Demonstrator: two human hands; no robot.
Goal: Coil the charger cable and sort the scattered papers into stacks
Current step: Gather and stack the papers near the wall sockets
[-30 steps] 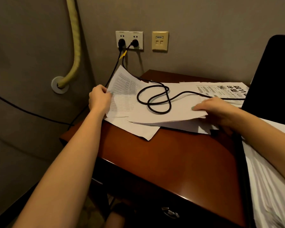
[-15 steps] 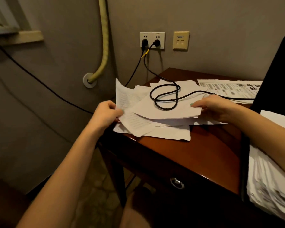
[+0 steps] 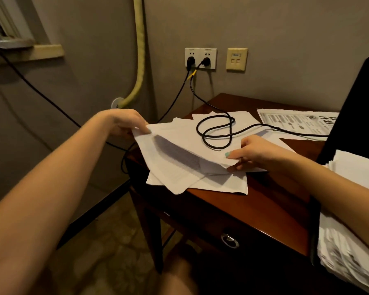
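Several white papers (image 3: 179, 173) lie overlapped at the left end of a dark wooden table (image 3: 264, 201). My left hand (image 3: 124, 122) pinches the far left corner of the top sheets and holds it lifted off the table. My right hand (image 3: 251, 152) pinches the same sheets at their near right edge, thumb on top. A black charger cable (image 3: 215, 133) lies in a loose loop on these sheets, runs right across the table, and is plugged into the wall socket (image 3: 200, 58). A printed sheet (image 3: 294, 122) lies flat at the back right.
A tall stack of papers (image 3: 349, 220) sits at the right edge beside a black chair back (image 3: 358, 107). A yellow hose (image 3: 139, 60) runs down the wall. A second black cable (image 3: 51, 103) crosses the left wall. The table has a drawer handle (image 3: 229, 240).
My left hand has lifted the left side of the sheets and shifted its grip to their far corner. My right hand moved nearer along the right edge. The view swung left.
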